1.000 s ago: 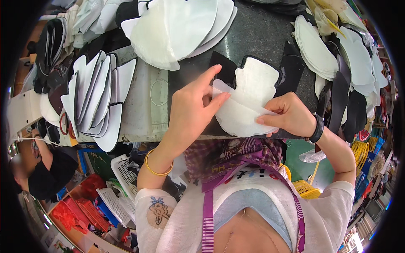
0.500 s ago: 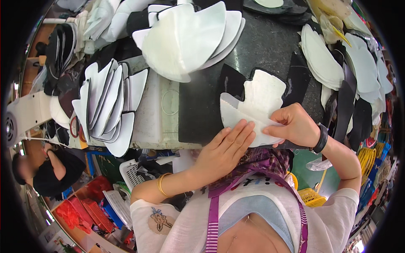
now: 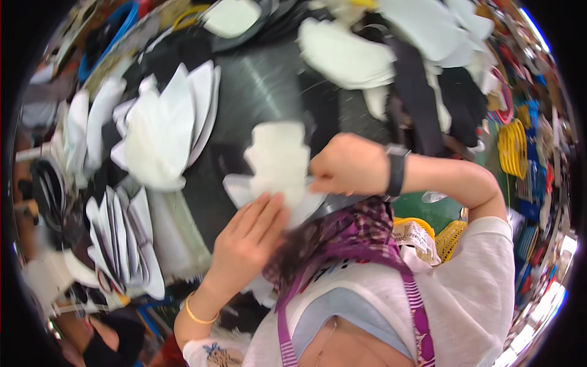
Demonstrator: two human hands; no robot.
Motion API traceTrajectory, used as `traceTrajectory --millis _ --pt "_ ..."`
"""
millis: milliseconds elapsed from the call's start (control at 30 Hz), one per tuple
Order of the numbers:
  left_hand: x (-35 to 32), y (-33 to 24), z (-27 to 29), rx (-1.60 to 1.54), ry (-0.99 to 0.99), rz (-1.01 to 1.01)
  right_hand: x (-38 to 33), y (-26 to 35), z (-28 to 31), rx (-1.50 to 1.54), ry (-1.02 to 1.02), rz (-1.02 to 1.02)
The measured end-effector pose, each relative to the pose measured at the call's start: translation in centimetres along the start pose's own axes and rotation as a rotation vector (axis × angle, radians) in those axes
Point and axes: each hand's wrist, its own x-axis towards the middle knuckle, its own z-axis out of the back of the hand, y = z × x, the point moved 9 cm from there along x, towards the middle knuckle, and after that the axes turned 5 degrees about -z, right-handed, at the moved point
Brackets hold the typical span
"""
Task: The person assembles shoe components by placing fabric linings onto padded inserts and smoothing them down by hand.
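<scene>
A white cut-out piece (image 3: 278, 147) with a stepped outline lies on the black table top (image 3: 247, 101), close to its front edge. Under its lower end spreads a wider white piece (image 3: 237, 188), pointed at the left. My left hand (image 3: 247, 235) rests flat with outstretched fingers on the lower part of the pieces. At their right edge, my right hand (image 3: 350, 164) is closed, thumb and fingers pinching the white piece's side; motion blurs the fingertips. Dark material partly shows beside the stepped piece.
Fanned white pieces (image 3: 165, 134) stand at the left, with another white-and-black stack (image 3: 119, 238) nearer. Further right are a pale curved stack (image 3: 342, 55) and black strips (image 3: 419, 85). Yellow baskets (image 3: 512, 147) stand beyond my right arm. Another person (image 3: 113, 342) is at lower left.
The whole view has turned, so the table's stacks appear further left. My right hand has curled more tightly at the piece's right edge. The left hand still lies flat on it.
</scene>
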Motion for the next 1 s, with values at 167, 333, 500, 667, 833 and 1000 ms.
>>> traceTrajectory --millis 167,333,500,667,833,1000 --pt "0.9 2.0 2.4 -0.197 -0.003 -0.131 -2.9 0.0 4.7 -0.267 -0.518 0.177" --pt "-0.5 0.0 2.3 -0.006 -0.232 -0.337 -9.1 -10.1 18.6 -0.637 -1.182 -0.19" --pt "-0.1 -3.2 1.4 0.041 -0.232 -0.309 -9.4 -19.5 20.9 -0.202 -1.041 -0.352" --pt "2.1 -0.5 3.3 -0.392 -0.314 0.027 -12.6 -8.0 21.9 -0.379 -1.417 -0.015" --pt "7.1 2.4 0.6 -1.777 -0.736 0.316 -9.3 9.0 9.3 -0.618 -0.898 0.626" --pt "5.7 2.1 1.6 -1.755 -0.834 0.356 -9.7 10.8 6.4 -0.675 -0.79 0.794"
